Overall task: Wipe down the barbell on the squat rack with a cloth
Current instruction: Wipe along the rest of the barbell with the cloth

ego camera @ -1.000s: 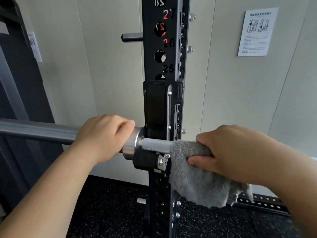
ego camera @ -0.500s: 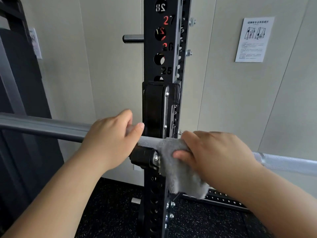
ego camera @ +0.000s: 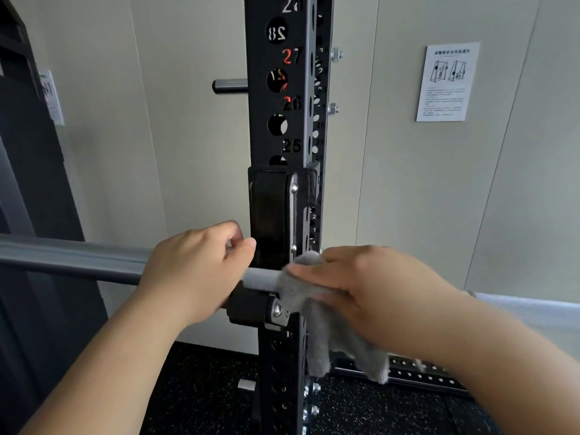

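A steel barbell (ego camera: pixel 75 257) runs across the view and rests in the black J-hook (ego camera: pixel 255 306) of the squat rack upright (ego camera: pixel 282 127). My left hand (ego camera: pixel 194 271) grips the barbell's thick sleeve just left of the hook, hiding the collar. My right hand (ego camera: pixel 367 293) holds a grey cloth (ego camera: pixel 317 328) wrapped over the thin shaft right beside the hook; the cloth's loose ends hang down below the bar. The knurled shaft (ego camera: pixel 527 306) continues to the right past my forearm.
The black upright has numbered holes and a peg (ego camera: pixel 229 86) sticking out to the left. A perforated base rail (ego camera: pixel 420 372) lies on the speckled rubber floor (ego camera: pixel 204 387). A paper notice (ego camera: pixel 445 81) hangs on the wall behind. Dark equipment (ego camera: pixel 34 183) stands at the left.
My right hand has slid the cloth leftward along the shaft up to the J-hook. My left hand has shifted right over the collar. The view has tilted down slightly.
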`<control>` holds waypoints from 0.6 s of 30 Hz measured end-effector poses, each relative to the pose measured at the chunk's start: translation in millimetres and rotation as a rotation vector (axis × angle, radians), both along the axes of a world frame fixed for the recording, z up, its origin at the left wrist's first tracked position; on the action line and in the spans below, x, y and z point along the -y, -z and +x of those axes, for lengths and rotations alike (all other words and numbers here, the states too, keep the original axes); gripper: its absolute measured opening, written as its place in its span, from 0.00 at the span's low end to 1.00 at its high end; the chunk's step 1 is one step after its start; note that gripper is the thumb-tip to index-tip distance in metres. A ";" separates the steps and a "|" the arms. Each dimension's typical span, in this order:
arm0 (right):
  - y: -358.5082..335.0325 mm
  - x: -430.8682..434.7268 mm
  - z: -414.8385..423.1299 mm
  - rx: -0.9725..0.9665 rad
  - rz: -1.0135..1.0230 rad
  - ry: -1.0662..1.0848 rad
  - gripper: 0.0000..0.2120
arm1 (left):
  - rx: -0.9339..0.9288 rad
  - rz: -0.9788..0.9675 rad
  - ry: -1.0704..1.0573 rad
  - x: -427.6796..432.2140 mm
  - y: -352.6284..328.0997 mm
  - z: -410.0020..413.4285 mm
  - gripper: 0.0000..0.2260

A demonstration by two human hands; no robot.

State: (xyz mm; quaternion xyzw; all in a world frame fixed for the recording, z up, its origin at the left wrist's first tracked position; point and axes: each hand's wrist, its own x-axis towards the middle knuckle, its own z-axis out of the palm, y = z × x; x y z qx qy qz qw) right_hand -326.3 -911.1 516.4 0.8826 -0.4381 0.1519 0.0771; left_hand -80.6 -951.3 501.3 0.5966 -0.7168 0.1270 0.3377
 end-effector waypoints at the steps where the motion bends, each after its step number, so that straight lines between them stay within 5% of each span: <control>1: 5.4 4.0 10.6 -0.017 -0.068 -0.050 0.23 | -0.003 0.005 0.000 0.2 -0.5 0.0 0.16; 5: 10.0 9.0 23.6 -0.055 -0.131 -0.044 0.24 | -0.015 0.008 0.002 0.5 -0.6 0.7 0.16; 12: -15.2 -7.9 -10.3 -0.014 0.149 0.026 0.19 | -0.001 0.005 -0.023 1.3 0.0 -0.1 0.16; 18: -3.8 9.0 14.8 -0.061 0.031 -0.036 0.23 | -0.022 0.009 -0.020 -1.6 -0.2 -0.1 0.15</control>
